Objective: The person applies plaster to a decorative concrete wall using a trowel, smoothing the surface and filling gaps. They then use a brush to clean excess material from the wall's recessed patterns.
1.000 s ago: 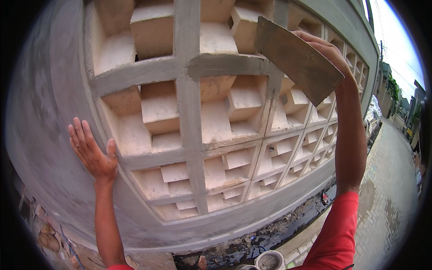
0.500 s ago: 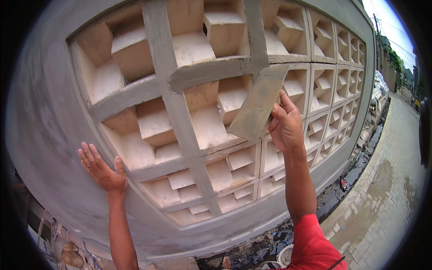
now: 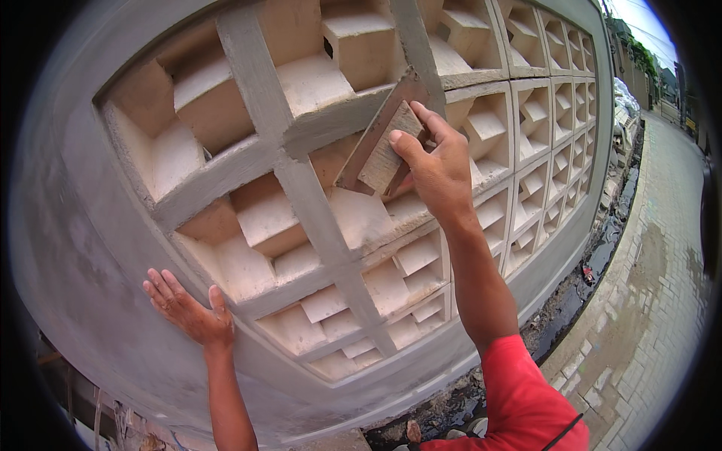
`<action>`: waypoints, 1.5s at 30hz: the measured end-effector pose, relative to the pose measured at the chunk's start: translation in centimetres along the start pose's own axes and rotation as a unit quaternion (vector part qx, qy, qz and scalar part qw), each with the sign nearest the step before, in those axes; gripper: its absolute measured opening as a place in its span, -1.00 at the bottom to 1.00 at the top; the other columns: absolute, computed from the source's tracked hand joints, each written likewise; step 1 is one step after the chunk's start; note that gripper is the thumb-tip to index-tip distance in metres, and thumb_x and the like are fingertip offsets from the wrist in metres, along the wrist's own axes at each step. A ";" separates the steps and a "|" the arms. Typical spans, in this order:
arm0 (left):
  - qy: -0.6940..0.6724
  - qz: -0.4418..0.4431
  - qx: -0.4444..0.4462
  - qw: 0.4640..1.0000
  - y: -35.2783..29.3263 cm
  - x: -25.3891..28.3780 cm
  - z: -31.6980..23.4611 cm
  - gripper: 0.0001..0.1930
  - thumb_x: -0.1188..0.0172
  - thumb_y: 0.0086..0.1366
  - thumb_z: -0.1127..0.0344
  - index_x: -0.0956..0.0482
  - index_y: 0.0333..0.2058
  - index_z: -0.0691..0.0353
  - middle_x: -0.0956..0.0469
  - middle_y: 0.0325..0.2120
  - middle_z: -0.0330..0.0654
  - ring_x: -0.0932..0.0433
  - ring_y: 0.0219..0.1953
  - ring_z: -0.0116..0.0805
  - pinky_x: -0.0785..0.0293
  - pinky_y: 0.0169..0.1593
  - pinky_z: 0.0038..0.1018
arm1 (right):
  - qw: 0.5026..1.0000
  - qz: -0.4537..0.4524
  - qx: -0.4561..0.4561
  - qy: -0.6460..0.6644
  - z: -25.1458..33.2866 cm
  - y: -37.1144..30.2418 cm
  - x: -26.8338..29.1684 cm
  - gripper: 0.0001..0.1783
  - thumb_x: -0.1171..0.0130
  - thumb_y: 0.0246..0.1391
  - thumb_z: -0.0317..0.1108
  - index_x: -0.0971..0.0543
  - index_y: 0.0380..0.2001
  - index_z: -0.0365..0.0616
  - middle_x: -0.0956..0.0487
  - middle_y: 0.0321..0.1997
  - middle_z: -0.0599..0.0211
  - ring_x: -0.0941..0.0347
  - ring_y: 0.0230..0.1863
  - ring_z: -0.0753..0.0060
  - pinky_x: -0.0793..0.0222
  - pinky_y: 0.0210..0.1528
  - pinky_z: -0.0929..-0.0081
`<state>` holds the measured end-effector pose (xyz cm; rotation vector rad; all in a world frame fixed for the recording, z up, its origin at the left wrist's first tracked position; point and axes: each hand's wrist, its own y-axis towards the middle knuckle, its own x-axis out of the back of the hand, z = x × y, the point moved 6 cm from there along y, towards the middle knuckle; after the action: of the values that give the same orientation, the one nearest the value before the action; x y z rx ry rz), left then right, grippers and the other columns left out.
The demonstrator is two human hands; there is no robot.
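Note:
My right hand (image 3: 445, 167) grips a plastering trowel (image 3: 391, 146), a thin flat plate with a wooden block on its back. Thumb and fingers pinch the block, and the plate stands tilted over a grey-plastered horizontal joint (image 3: 320, 134) between the cream ventilation blocks (image 3: 361, 225). Whether its edge touches the joint I cannot tell. Lower left, my left hand (image 3: 192, 310) lies flat with fingers stretched out on the smooth grey wall (image 3: 113, 233) beside the block panel.
Farther right, the block panel continues with thin bare joints. Along the wall's foot runs a narrow dark ditch (image 3: 556, 327), with a paved lane (image 3: 639, 331) beyond. White sacks (image 3: 626, 98) are piled at the far right. Rubble lies at the lower left.
My right hand has turned the trowel over, from its flat face to its wooden back, and brought it leftward. My left hand stays flat on the wall. The view has shifted slightly.

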<state>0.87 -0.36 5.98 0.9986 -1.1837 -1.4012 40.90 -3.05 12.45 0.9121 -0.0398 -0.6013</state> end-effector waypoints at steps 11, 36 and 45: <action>0.003 0.010 0.005 1.000 -0.2 -0.1 0.4 -0.20 -0.03 0.33 -0.05 0.03 0.41 0.19 0.08 0.44 -0.06 0.16 0.47 0.05 0.23 0.44 -0.01 | 0.967 0.065 0.135 -0.207 3.5 -4.0 -2.6 -0.42 -0.13 -0.01 -0.30 -0.48 0.06 -0.46 -0.56 -0.22 -0.17 -0.51 -0.18 -0.13 -0.39 -0.05 0.14; -0.005 0.011 0.018 1.000 0.0 -0.2 -0.6 -0.18 -0.05 0.32 -0.03 0.04 0.41 0.22 0.09 0.44 -0.02 0.17 0.48 0.05 0.24 0.44 0.01 | 0.957 -0.037 0.036 -0.285 1.9 0.7 0.6 -0.43 -0.13 -0.03 -0.28 -0.52 0.04 -0.45 -0.59 -0.19 -0.27 -0.55 -0.11 -0.12 -0.40 0.03 0.11; -0.002 0.015 0.021 1.000 -0.1 0.1 0.0 -0.20 -0.01 0.34 -0.04 0.04 0.41 0.22 0.08 0.44 -0.02 0.17 0.47 0.05 0.24 0.45 0.01 | 0.968 -0.063 0.036 -0.240 2.7 -0.1 2.8 -0.44 -0.13 -0.03 -0.28 -0.53 0.06 -0.35 -0.60 -0.18 -0.24 -0.55 -0.11 -0.15 -0.40 0.06 0.14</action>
<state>0.79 -0.43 5.86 1.0037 -1.2310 -1.3592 42.39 -6.52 13.44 0.8247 -0.4447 -0.9352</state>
